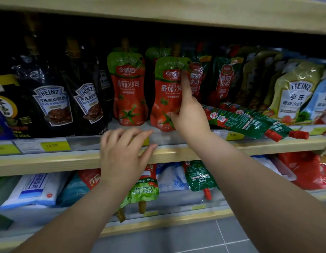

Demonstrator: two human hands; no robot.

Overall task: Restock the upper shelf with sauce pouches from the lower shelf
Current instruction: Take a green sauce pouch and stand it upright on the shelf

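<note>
Head view: right hand (pixel 188 114) grips a red tomato ketchup pouch (pixel 166 95) standing upright on the upper shelf (pixel 176 153), index finger extended up its face. Left hand (pixel 122 152) empty, fingers loosely spread, resting on the pale wooden shelf edge. Lower shelf (pixel 176 214) holds pouches lying flat. Grey tiled floor (pixel 195 240) below.

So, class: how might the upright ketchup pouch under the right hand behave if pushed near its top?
The ketchup pouch probably tips easily: tall, narrow base. Its crinkled, glossy film suggests floppy and slippery. The right hand steadies it.
</note>
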